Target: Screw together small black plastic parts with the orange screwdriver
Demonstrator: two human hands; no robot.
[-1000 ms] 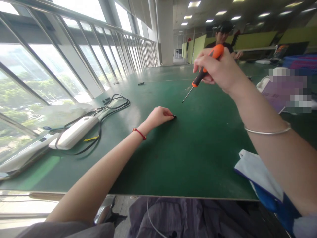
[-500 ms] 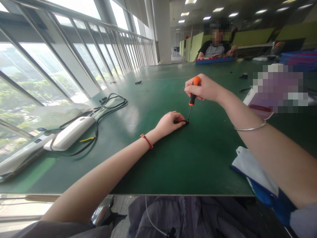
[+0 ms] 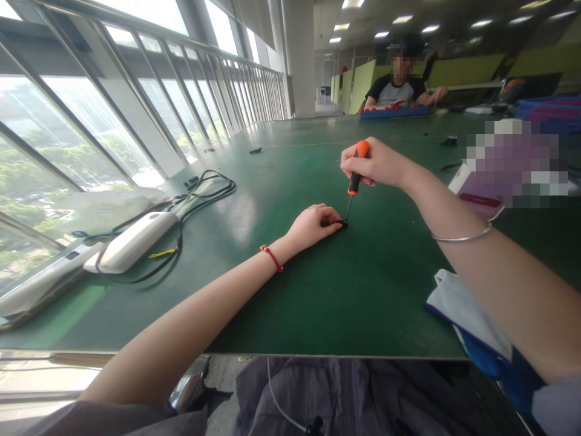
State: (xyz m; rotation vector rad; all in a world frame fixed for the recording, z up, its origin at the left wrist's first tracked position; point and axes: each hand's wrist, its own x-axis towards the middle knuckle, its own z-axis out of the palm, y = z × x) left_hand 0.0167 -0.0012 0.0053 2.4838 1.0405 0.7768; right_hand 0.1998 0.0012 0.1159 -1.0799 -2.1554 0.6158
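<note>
My right hand (image 3: 374,162) is closed around the orange and black handle of a screwdriver (image 3: 354,181). The shaft points down, slightly tilted, and its tip meets the end of a small black part (image 3: 344,223) on the green table (image 3: 290,309). My left hand (image 3: 314,224) rests on the tabletop with its fingers closed on that same part. Most of the part is hidden under the fingers, so its kind cannot be made out.
A white power strip (image 3: 136,243) with looped black cables lies at the left by the railing (image 3: 149,103). Blue and white cloth (image 3: 472,315) hangs over the right front edge. Across the table, a person (image 3: 399,91) sits behind a blue tray (image 3: 394,112).
Both hands, the screwdriver and the black part keep their places relative to one another. The whole view has shifted slightly. Across the table, the person's hand has moved outward to the right.
</note>
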